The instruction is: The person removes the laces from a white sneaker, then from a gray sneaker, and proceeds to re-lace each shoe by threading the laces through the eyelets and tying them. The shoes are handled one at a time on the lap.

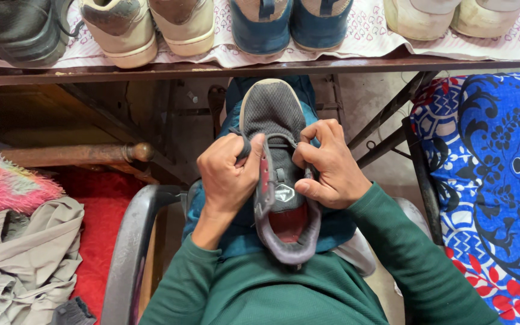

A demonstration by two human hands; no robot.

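Note:
A grey mesh sneaker (272,114) with a red insole lies on my lap, toe pointing away. My left hand (227,174) grips the shoe's left side by the eyelets, thumb pressed on the edge. My right hand (326,165) pinches the lace at the right side of the tongue. Both hands touch the shoe near its upper eyelets. My forearms wear green sleeves.
A table edge (260,67) with a patterned cloth carries several shoes: a black one (19,30), a beige pair (151,27), a blue pair (290,24), a white pair (452,15). A blue floral fabric (495,180) lies right; grey clothes (19,259) and pink fur (1,180) left.

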